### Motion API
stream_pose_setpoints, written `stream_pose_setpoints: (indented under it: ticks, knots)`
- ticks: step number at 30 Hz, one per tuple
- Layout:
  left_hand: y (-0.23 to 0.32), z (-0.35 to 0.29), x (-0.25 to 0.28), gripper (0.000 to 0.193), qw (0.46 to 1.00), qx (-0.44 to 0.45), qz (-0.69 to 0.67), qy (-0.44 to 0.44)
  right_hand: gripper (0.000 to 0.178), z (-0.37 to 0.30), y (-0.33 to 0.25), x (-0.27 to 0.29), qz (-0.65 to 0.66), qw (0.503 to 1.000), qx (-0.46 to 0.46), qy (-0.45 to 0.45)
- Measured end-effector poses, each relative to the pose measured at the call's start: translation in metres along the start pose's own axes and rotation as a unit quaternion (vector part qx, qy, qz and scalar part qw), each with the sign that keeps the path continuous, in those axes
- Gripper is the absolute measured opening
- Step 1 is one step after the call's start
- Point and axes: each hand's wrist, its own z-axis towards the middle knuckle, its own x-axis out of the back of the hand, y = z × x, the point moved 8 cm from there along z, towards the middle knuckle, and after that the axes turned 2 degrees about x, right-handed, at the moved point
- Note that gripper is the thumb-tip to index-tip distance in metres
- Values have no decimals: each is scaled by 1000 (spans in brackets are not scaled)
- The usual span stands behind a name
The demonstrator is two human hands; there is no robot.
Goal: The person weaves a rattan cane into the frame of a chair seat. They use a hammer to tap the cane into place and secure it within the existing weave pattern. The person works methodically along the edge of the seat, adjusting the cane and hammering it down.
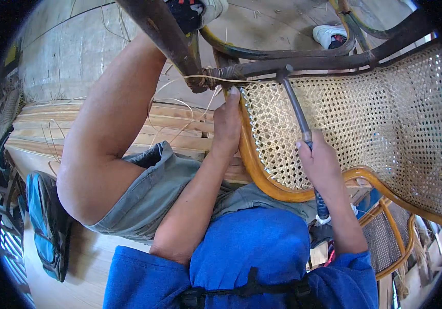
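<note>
A chair lies across my lap, its curved wooden frame (252, 164) holding a panel of woven cane (334, 110). My right hand (321, 159) is wrapped round the handle of a hammer (297, 107). The hammer's head is over the panel's far edge, beside the dark rail (313, 66). At the panel's far left corner, my left hand (227, 122) grips the frame, thumb up near the rail; its other fingers are mostly hidden. A thin cane strip (221, 79) runs along the rail just beyond that thumb, its right end near the hammer head.
Loose cane strands (182, 105) curl left of the frame, over wooden planks (41, 121). My bent left leg (110, 129) fills the left side. A blue and black bag (46, 226) lies at the lower left. Another cane-woven piece (385, 242) stands at the lower right.
</note>
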Motion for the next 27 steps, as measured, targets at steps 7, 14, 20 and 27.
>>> stream_pose_setpoints:
  ticks: [7, 14, 20, 27]
  knots:
    - [-8, 4, 5, 61, 998, 46, 22, 27, 27, 0, -6, 7, 27, 999, 19, 25]
    - [-2, -1, 0, 66, 999, 28, 12, 18, 28, -6, 8, 27, 37, 996, -54, 65]
    - [19, 0, 11, 68, 962, -31, 263, 69, 37, -10, 39, 62, -146, 974, -27, 168]
    - [63, -25, 26, 43, 933, -228, 253, 115, 32, -5, 30, 72, -119, 938, 112, 305]
